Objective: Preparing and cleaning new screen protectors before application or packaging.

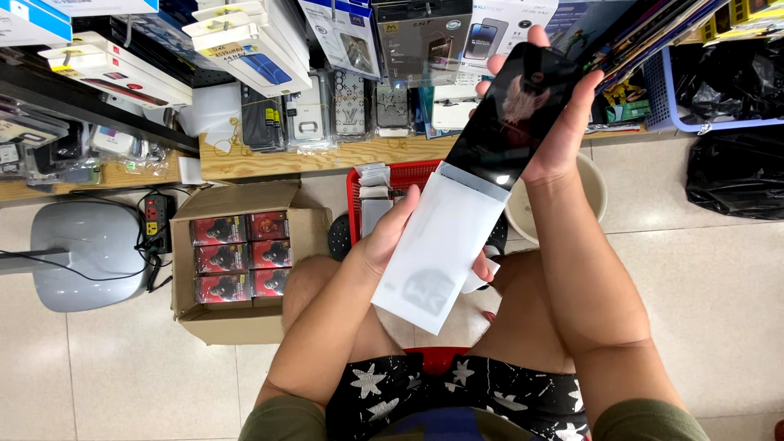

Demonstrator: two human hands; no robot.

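My left hand (390,237) grips the lower left side of a long white paper sleeve (437,249). A glossy black flat panel (510,122) sticks out of the sleeve's open top end. My right hand (555,114) holds that black panel from behind, fingers curled over its upper edge. Both are held above my knees, in front of my body.
An open cardboard box (237,322) of small red packets (241,257) stands on the tiled floor at left. A red plastic basket (408,173) sits under the sleeve. Behind are a wooden shelf edge (327,155) with packaged phone cases, a grey stool (86,253), a power strip (155,220), a black bag (735,175).
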